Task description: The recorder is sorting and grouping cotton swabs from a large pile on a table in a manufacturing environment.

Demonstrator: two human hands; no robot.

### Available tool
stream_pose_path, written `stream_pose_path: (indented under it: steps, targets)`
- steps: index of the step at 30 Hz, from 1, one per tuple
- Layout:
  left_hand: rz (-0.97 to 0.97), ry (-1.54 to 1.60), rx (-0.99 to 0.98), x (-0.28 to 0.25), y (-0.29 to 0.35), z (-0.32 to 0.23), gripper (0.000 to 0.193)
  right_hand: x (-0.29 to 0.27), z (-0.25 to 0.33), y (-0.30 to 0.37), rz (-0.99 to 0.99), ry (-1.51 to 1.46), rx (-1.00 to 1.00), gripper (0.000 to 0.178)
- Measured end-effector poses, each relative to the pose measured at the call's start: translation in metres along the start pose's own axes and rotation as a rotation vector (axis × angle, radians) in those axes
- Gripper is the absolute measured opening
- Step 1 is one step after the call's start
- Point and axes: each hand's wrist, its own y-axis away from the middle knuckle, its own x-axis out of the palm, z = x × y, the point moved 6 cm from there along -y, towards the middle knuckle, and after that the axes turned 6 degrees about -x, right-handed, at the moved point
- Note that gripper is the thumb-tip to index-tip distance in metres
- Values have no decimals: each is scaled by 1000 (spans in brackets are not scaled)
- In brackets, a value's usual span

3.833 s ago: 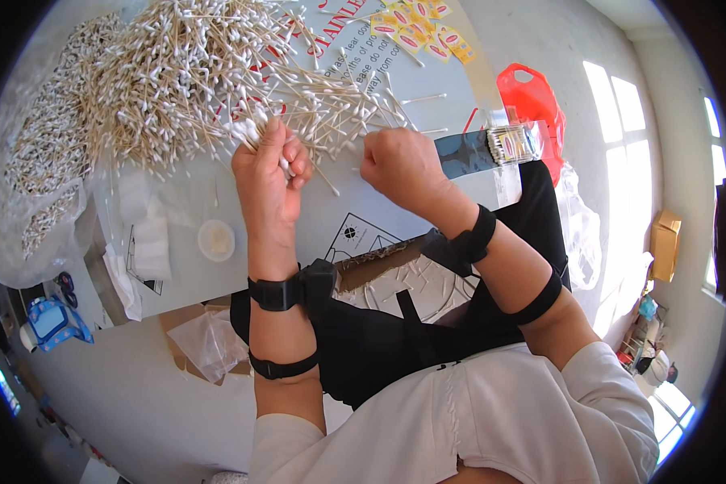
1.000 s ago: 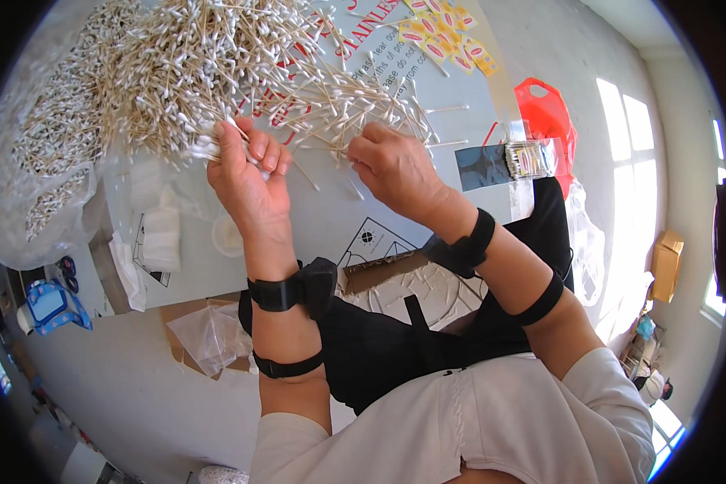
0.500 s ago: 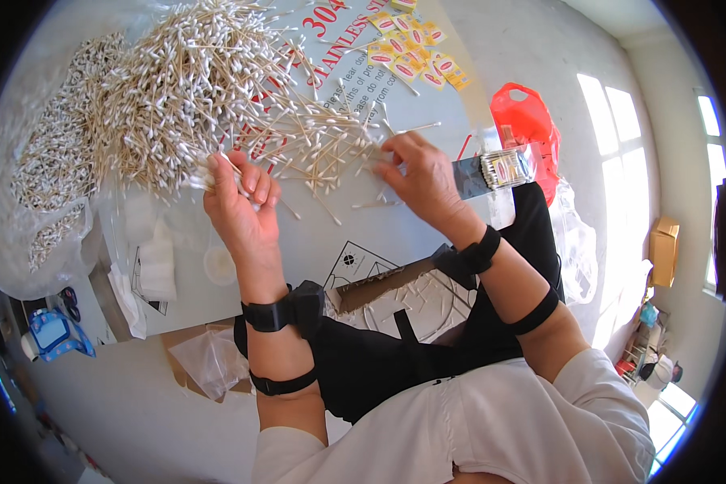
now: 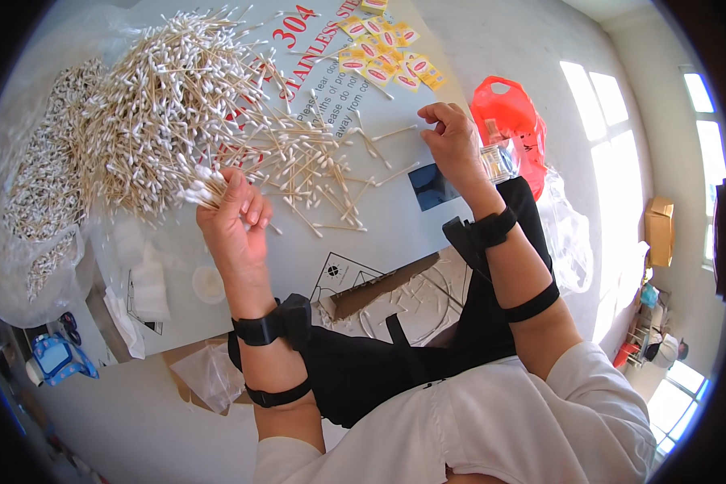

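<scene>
A big heap of cotton swabs (image 4: 149, 121) covers the left of the table, with loose swabs (image 4: 306, 165) spread out to its right. Pinched between thumb and fingers of my left hand (image 4: 238, 218) is a small bunch of cotton swabs (image 4: 204, 187), at the heap's near edge. My right hand (image 4: 457, 149) is above the table's right side. Its fingers are bent and apart from the thumb, and nothing shows between them. A single swab (image 4: 397, 131) lies just left of its fingertips. Below this hand are a dark blue flat piece (image 4: 431, 187) and a clear pack of swabs (image 4: 500, 161), partly covered.
Yellow-and-white paper labels (image 4: 383, 52) lie at the table's far right. A red plastic bag (image 4: 512, 121) hangs by the right edge. White tissues (image 4: 148, 282) and a round clear lid (image 4: 208, 284) are near my left forearm. An opened carton (image 4: 395, 298) sits before my lap.
My right hand has moved right, away from the loose swabs. The left hand has come slightly nearer and turned, so its bunch shows more. The whole view has shifted a little.
</scene>
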Motion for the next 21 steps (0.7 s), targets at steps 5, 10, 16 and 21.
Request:
stream_pose_path:
  steps: [5,10,16,21]
  targets:
    - [33,-9,13,-1,-2,0,13,-8,-16,-6,-47,-84,128,21]
    - [22,-30,-5,-4,-1,2,12,12,11,-3,91,-132,-31,21]
    - [22,-28,-11,-3,-2,4,12,50,53,-12,225,-141,-280,20]
    - [5,-25,-30,-4,-2,3,11,54,58,-6,238,-49,-433,8]
